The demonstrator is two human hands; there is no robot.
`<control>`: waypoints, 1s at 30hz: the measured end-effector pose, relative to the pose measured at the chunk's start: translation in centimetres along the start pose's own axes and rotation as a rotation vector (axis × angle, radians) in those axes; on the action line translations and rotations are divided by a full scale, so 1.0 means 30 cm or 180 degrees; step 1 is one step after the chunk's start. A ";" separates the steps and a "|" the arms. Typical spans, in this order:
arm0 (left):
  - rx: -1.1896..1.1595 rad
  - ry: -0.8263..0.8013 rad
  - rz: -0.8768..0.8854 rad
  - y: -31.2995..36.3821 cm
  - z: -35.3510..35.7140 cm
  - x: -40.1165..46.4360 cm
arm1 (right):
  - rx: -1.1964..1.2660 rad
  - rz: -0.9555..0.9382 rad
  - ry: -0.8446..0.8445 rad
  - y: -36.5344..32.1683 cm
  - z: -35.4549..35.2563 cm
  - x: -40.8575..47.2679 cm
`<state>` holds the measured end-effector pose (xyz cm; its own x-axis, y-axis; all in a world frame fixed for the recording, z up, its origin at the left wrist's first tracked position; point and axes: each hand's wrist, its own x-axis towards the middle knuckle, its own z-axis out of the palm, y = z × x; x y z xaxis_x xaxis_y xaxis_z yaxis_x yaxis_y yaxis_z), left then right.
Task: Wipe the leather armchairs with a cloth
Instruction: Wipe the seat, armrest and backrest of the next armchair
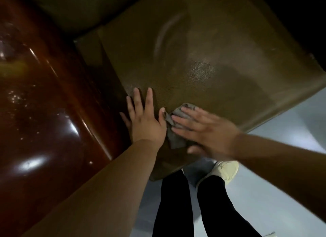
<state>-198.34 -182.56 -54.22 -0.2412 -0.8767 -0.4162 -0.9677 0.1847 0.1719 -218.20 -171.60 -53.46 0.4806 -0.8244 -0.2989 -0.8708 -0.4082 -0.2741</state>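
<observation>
Grey cloth bunched at front-left of the olive leather seat cushion, pinned under right hand, fingers straight and spread flat across it. Left hand just beside, flat on cushion, fingers splayed, thumb touching the cloth's edge. Glossy wooden armrest on the left.

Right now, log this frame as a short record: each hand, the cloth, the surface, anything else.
left hand: flat on the seat, fingers straight, holding nothing
right hand: fingers straight, pressing the cloth down
cloth: grey, crumpled, near the seat's front edge
seat: brown leather cushion
armrest: glossy wood, beside the left hand
shoe: pale, on the floor
</observation>
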 end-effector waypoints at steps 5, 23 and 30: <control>-0.0005 0.0097 -0.0059 -0.001 0.015 0.001 | 0.0535 0.2288 0.0448 0.265 -0.121 0.042; 0.0180 0.0228 0.0160 0.023 0.013 0.005 | 0.0394 0.2683 0.0644 0.138 -0.043 -0.058; 0.0393 0.0091 0.1281 0.347 -0.004 0.086 | 0.0219 0.1366 0.0899 0.245 0.073 -0.306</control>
<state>-209.04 -182.96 -53.39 -0.6014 -0.7353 -0.3125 -0.7986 0.5653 0.2067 -228.79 -166.18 -54.72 0.0267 -0.9895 -0.1418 -0.9699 0.0087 -0.2434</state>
